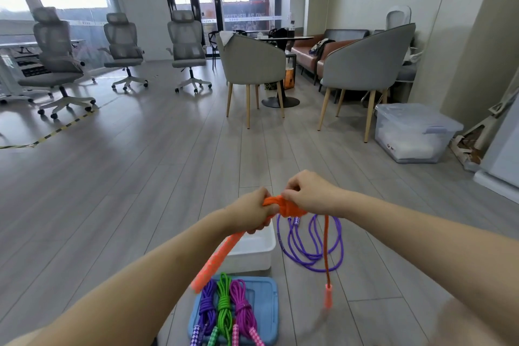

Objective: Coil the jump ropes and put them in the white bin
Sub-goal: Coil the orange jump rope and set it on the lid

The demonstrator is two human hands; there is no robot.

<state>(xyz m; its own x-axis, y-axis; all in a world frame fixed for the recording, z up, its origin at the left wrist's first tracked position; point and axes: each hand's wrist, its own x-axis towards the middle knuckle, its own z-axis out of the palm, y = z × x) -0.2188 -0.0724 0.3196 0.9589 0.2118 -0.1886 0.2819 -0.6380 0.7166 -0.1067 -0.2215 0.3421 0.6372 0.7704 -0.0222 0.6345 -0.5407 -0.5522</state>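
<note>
- Fingers of both the left hand (252, 212) and right hand (307, 194) grip the orange jump rope (283, 206).
- White bin (257, 251) below looks empty; bare floor (140, 177) lies open all round.

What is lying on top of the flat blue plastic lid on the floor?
On the flat blue plastic lid lie three coiled jump ropes side by side: a purple one, a green one and a magenta one. The frame's bottom edge cuts off their handles.

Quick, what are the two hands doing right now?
Left hand: grip closed around the bundled orange jump rope.
Right hand: fingers pinching the same orange rope at the top of the bundle.
</note>
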